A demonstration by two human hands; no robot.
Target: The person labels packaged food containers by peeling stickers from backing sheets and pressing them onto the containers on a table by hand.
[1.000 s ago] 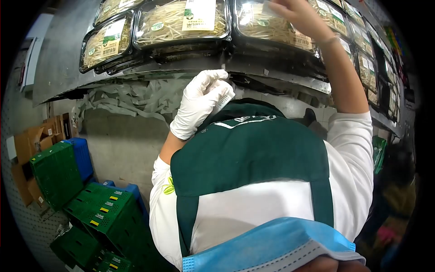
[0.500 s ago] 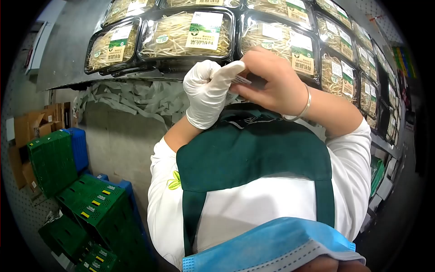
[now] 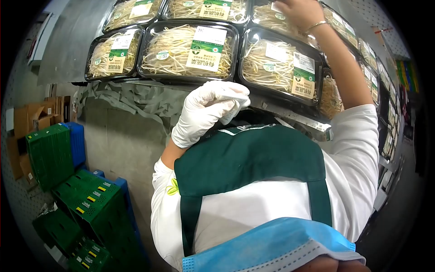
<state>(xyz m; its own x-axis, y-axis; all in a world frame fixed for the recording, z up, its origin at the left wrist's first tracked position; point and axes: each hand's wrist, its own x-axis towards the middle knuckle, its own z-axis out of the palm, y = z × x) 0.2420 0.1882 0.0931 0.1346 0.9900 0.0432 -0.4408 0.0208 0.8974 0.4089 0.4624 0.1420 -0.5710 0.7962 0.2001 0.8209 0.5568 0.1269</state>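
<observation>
white glove on, the left hand (image 3: 199,113) pinches a small stack of labels (image 3: 229,111). the bare right hand (image 3: 301,16) is over a second-row bean sprout pack (image 3: 265,19), grip unclear. front-row packs (image 3: 174,50) bear labels; how many others lack them, i cannot tell.

A small printed slip (image 3: 229,111) is held between the thumb and fingers of the gloved left hand (image 3: 204,111), near the front edge of the metal table (image 3: 61,47). The bare right hand (image 3: 302,16) is stretched over a rear tray (image 3: 268,22); its fingertips are partly cut off by the frame. Labelled black trays of sprouts (image 3: 188,52) are arranged in rows. Below, green crates (image 3: 50,158) are stacked beside a blue crate (image 3: 78,144), with cardboard (image 3: 34,119) placed behind. A green apron (image 3: 253,158) is worn over a white top (image 3: 253,204).
</observation>
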